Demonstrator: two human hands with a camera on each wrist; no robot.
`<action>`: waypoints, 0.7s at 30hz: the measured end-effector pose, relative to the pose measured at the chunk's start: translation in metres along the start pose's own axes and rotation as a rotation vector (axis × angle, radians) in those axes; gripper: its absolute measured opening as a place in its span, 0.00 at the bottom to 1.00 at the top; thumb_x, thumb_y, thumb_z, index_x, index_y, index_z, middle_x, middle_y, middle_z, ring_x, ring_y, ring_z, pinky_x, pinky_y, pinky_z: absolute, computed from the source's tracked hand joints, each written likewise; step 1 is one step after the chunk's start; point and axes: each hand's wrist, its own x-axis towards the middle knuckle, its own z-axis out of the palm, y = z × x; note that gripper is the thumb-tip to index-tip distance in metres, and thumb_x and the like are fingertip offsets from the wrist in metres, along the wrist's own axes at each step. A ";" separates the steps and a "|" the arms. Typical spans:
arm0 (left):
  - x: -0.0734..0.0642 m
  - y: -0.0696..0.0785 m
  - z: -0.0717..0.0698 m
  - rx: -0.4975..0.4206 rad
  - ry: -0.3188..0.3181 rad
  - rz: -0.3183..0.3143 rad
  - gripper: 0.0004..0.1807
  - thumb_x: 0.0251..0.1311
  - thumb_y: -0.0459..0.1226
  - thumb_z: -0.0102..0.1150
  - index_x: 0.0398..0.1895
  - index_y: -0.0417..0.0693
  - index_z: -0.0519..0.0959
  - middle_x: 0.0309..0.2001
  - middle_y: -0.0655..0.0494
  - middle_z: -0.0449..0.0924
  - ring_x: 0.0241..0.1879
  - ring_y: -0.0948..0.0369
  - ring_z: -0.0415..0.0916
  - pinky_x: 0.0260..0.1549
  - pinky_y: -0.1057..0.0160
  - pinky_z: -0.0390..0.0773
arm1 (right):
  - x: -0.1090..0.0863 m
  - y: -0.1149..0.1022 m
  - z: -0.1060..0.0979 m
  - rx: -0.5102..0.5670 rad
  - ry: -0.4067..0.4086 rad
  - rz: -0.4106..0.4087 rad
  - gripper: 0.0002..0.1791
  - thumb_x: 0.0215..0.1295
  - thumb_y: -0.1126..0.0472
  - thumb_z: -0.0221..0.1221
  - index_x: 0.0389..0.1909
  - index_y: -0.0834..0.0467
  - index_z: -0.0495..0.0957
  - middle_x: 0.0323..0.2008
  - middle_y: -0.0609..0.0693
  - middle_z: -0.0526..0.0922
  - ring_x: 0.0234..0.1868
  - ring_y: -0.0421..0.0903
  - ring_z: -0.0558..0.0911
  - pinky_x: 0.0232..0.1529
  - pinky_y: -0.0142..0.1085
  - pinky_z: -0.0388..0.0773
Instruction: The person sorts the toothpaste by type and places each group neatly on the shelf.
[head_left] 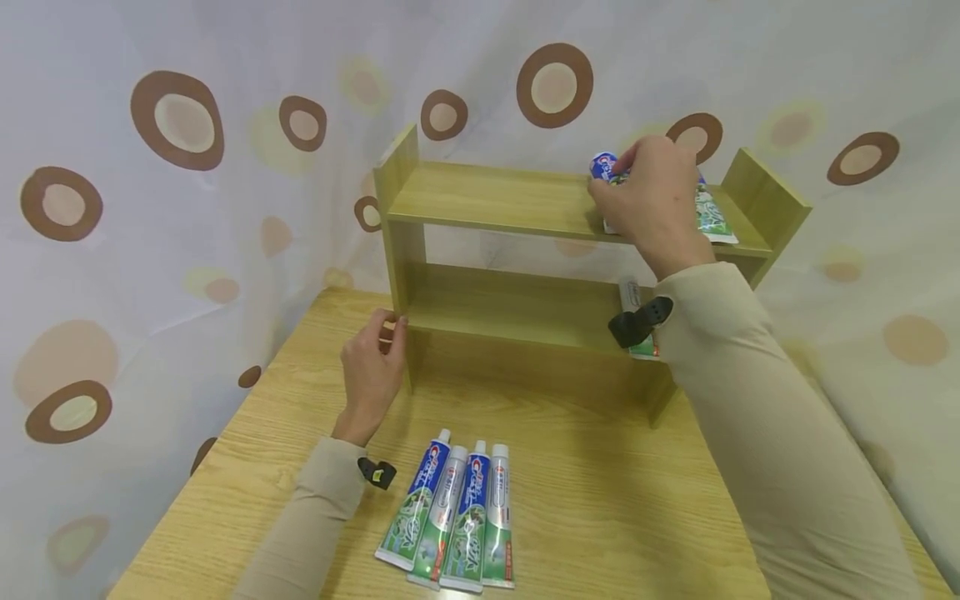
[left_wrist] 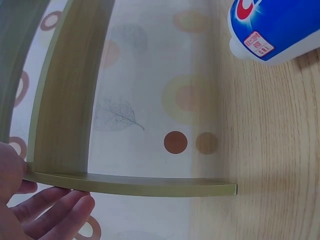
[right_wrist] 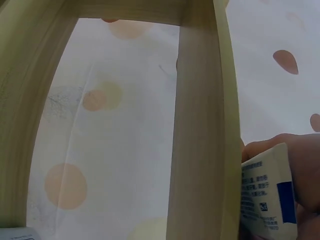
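Note:
My right hand pinches a blue and green toothpaste tube over the top board of a small wooden shelf; the hand hides most of the tube. In the right wrist view, the tube's flat, printed end pokes out beside the board's edge. Just right of the hand lies another tube, partly covered by it. My left hand grips the shelf's left side panel at middle-board height, thumb at the front edge and fingers along the outer face.
Several toothpaste tubes lie side by side on the wooden table, in front of the shelf. A silver and green tube rests at the right of the middle board, partly behind my right wrist strap. A patterned curtain hangs behind.

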 end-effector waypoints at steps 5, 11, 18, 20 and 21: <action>-0.001 0.000 -0.001 -0.004 -0.003 -0.005 0.12 0.81 0.40 0.61 0.46 0.38 0.84 0.34 0.39 0.92 0.30 0.45 0.91 0.31 0.46 0.90 | 0.003 -0.006 -0.003 -0.094 -0.074 -0.016 0.22 0.76 0.50 0.58 0.30 0.66 0.80 0.26 0.54 0.77 0.41 0.57 0.75 0.39 0.46 0.74; -0.002 0.002 -0.002 -0.017 0.008 0.005 0.11 0.81 0.39 0.61 0.45 0.38 0.84 0.31 0.39 0.91 0.28 0.45 0.90 0.29 0.44 0.89 | 0.000 -0.010 -0.004 -0.189 -0.152 -0.051 0.23 0.77 0.52 0.55 0.22 0.59 0.72 0.15 0.48 0.71 0.25 0.50 0.72 0.24 0.39 0.66; 0.000 0.000 -0.001 -0.012 0.007 0.009 0.12 0.81 0.39 0.61 0.45 0.37 0.84 0.32 0.38 0.91 0.28 0.44 0.90 0.29 0.44 0.89 | 0.000 -0.005 0.001 -0.165 -0.120 -0.070 0.20 0.78 0.52 0.56 0.30 0.63 0.79 0.22 0.53 0.79 0.32 0.53 0.76 0.30 0.42 0.68; 0.000 -0.001 -0.001 -0.012 0.007 0.010 0.12 0.81 0.39 0.61 0.45 0.37 0.84 0.32 0.38 0.91 0.28 0.44 0.90 0.29 0.44 0.89 | 0.001 -0.004 0.001 -0.157 -0.132 -0.062 0.20 0.79 0.51 0.56 0.42 0.66 0.84 0.33 0.60 0.86 0.37 0.55 0.78 0.32 0.43 0.70; 0.000 -0.002 -0.001 -0.012 0.007 0.010 0.11 0.81 0.39 0.61 0.45 0.37 0.84 0.32 0.38 0.91 0.28 0.44 0.90 0.29 0.43 0.89 | 0.001 -0.004 0.001 -0.152 -0.139 -0.057 0.22 0.79 0.51 0.56 0.49 0.68 0.84 0.39 0.63 0.88 0.39 0.57 0.79 0.34 0.43 0.72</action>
